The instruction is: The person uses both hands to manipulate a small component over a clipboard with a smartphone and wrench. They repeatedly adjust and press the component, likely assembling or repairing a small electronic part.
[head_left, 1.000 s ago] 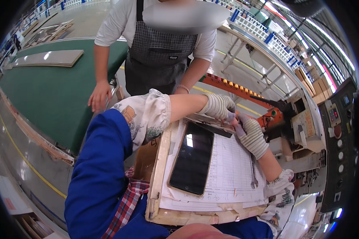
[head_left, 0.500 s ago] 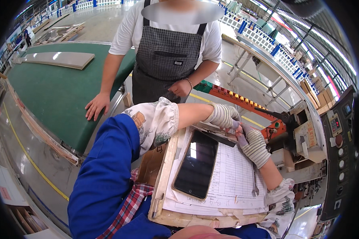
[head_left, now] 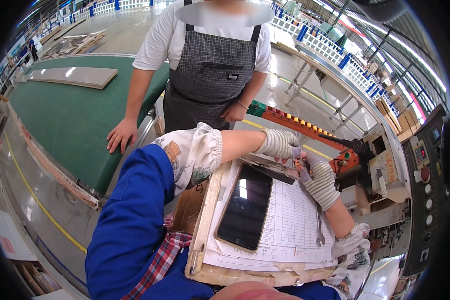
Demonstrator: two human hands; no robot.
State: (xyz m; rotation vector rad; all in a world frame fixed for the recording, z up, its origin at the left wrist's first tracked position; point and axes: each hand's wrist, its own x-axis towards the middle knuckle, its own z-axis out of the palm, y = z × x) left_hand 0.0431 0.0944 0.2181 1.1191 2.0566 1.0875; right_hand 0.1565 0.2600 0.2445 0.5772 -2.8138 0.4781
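My left hand and my right hand, both in striped knit gloves with bare fingertips, meet at the far edge of a shallow tray. The fingers of both are bent and pinched close together. Whatever is between them is too small and covered to make out. Below them in the tray lie printed sheets. On these rest a large black phone, its screen dark, and, under my right wrist, a metal wrench.
Across from me stands a person in a checked apron, one hand on a green conveyor belt bearing a pale board. An orange roller rail runs beyond my hands. At right is a control panel with buttons.
My fingertips have shifted slightly against each other, while my forearms stay in place. The person opposite has leaned a little to the left, and their hand near the apron is slightly lower.
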